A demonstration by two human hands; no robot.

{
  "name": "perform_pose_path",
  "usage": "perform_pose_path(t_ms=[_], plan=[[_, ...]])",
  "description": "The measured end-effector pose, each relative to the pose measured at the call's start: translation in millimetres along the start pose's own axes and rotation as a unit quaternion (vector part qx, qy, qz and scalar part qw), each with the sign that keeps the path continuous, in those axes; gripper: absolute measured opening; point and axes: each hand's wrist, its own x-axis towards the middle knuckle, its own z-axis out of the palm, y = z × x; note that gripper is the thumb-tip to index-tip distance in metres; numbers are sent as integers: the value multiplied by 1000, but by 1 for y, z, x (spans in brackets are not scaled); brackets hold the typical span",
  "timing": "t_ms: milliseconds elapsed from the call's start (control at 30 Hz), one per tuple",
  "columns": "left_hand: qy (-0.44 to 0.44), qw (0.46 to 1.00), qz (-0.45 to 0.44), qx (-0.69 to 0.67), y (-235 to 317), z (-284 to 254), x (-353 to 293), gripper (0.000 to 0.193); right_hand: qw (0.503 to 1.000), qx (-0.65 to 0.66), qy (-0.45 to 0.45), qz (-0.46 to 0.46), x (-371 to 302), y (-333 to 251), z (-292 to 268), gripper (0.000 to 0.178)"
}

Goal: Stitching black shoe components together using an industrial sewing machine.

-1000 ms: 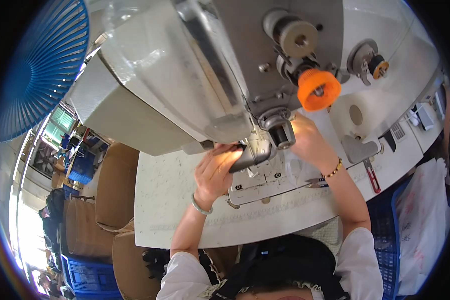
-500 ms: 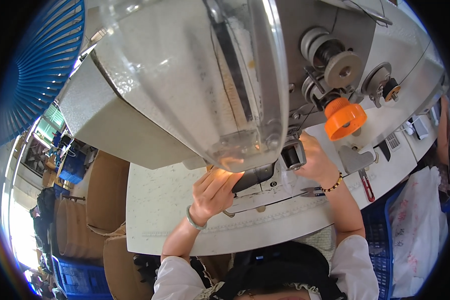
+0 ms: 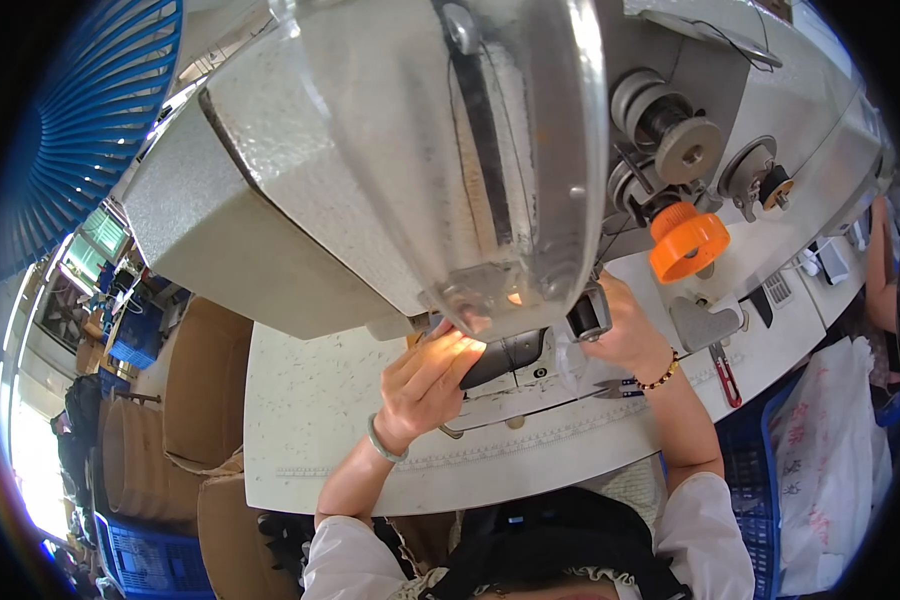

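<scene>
A large sewing machine head (image 3: pixel 270 210), with a clear plastic guard (image 3: pixel 400 180) in front, fills the upper middle. My left hand (image 3: pixel 425 385) is closed, its fingertips lit by a small lamp, against the left end of a smooth dark grey piece (image 3: pixel 505 360). A thin dark thread crosses that piece. Beside the piece's other end, my right hand (image 3: pixel 625 330) is raised behind a black cylindrical part (image 3: pixel 588 315) of the machine. Its fingertips are hidden there, so what they touch cannot be made out. An orange knob (image 3: pixel 688 243) stands above it.
On the white table (image 3: pixel 350 470) lie thread snips (image 3: pixel 620 387) and a red-handled tool (image 3: pixel 726 375), near a printed ruler scale. Cardboard boxes (image 3: pixel 205 385) stand left, a blue crate (image 3: pixel 750 470) and white plastic bag (image 3: pixel 820 460) right. Another person's arm (image 3: pixel 880 270) shows at far right.
The whole view has shifted slightly, so the machine's guard appears farther right. Both hands keep nearly the same places at the machine, the left still on the dark grey piece.
</scene>
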Motion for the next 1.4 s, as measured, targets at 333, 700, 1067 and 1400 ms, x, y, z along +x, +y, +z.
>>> perform_pose_path(t_ms=[333,700,1067,1400], plan=[[-5,999,-33,16,6,3,-4,20,999,38,24,6,1,5,2,29],[-18,1000,-20,10,-1,0,-6,21,999,-4,34,-9,5,-7,-2,24],[-1,999,-43,19,-4,1,-1,18,999,-9,38,-16,7,-4,3,27],[2,1000,6,16,-1,-1,5,34,993,-117,-15,-25,-1,-12,0,28]])
